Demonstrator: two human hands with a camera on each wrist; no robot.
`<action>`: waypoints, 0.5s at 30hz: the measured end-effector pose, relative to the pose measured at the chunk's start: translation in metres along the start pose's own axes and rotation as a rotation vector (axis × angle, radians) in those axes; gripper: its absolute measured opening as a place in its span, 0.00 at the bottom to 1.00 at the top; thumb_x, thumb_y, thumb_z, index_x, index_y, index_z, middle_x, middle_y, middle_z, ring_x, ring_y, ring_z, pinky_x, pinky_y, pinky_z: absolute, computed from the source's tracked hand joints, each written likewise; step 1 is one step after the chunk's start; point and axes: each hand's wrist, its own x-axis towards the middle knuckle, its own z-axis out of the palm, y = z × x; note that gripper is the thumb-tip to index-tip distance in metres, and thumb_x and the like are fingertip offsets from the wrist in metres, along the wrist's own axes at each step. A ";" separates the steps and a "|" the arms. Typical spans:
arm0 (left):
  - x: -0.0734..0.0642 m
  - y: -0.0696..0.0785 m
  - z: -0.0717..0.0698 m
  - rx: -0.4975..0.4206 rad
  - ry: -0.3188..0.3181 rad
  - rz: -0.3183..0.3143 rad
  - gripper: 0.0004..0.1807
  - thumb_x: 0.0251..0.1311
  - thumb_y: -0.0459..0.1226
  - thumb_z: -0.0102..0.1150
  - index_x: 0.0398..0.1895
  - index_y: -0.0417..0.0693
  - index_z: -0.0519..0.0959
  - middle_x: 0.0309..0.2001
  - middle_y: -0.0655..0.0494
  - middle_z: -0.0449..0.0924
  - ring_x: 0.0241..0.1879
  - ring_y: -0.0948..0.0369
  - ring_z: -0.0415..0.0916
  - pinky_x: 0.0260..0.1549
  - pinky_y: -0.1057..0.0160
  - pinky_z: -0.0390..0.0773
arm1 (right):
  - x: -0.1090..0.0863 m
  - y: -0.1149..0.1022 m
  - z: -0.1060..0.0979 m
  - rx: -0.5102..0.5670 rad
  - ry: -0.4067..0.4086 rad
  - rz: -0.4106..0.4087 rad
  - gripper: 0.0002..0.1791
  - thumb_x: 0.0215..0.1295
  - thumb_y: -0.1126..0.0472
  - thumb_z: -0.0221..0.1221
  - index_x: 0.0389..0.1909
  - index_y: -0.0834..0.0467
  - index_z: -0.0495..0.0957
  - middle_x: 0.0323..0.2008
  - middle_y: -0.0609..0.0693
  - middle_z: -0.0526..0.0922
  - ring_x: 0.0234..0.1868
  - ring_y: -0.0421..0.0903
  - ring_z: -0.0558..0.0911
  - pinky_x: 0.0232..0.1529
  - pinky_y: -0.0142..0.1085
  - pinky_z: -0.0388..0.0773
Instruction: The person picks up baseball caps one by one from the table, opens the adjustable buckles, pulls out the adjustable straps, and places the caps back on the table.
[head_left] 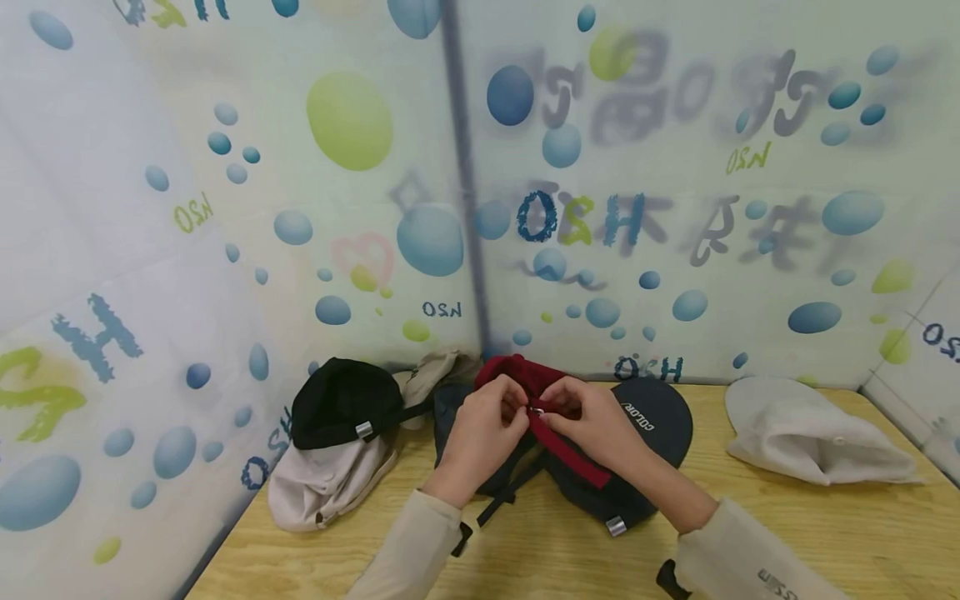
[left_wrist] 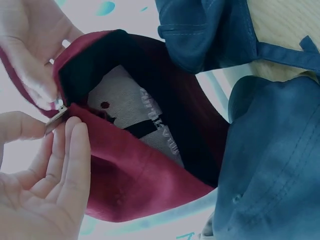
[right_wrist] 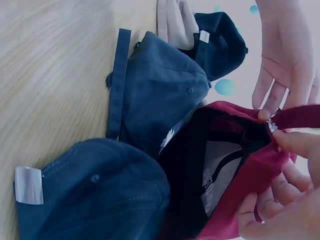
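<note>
Table: wood, across 6 o'clock in my head view.
Red cap: 5 o'clock from centre, just beyond both hands; I judge it light, soft, hardly fragile.
Cap's hollow: pale lettered lining inside.
Right hand: pinches red fabric beside the buckle.
Left hand: pinches the buckle.
Strap: trails between 4 and 5 o'clock; I'd grip here.
Buckle: small, probably slippery.

On the wooden table, a black cap overlaps a pinkish cap, well apart from a white cap.
</note>
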 end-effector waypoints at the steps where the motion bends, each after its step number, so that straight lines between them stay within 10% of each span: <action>1: 0.000 0.000 -0.001 -0.013 -0.014 0.003 0.04 0.64 0.32 0.60 0.38 0.50 0.76 0.35 0.57 0.81 0.32 0.66 0.79 0.32 0.72 0.79 | 0.000 0.000 0.000 -0.001 0.002 0.002 0.07 0.64 0.65 0.64 0.43 0.58 0.81 0.36 0.51 0.86 0.35 0.40 0.83 0.34 0.30 0.78; 15: -0.003 -0.009 -0.003 0.035 -0.083 0.069 0.09 0.66 0.32 0.61 0.45 0.51 0.75 0.45 0.56 0.74 0.40 0.62 0.78 0.40 0.69 0.81 | -0.002 -0.001 -0.004 0.036 0.009 0.058 0.07 0.67 0.63 0.63 0.44 0.58 0.80 0.39 0.53 0.86 0.36 0.42 0.82 0.36 0.33 0.76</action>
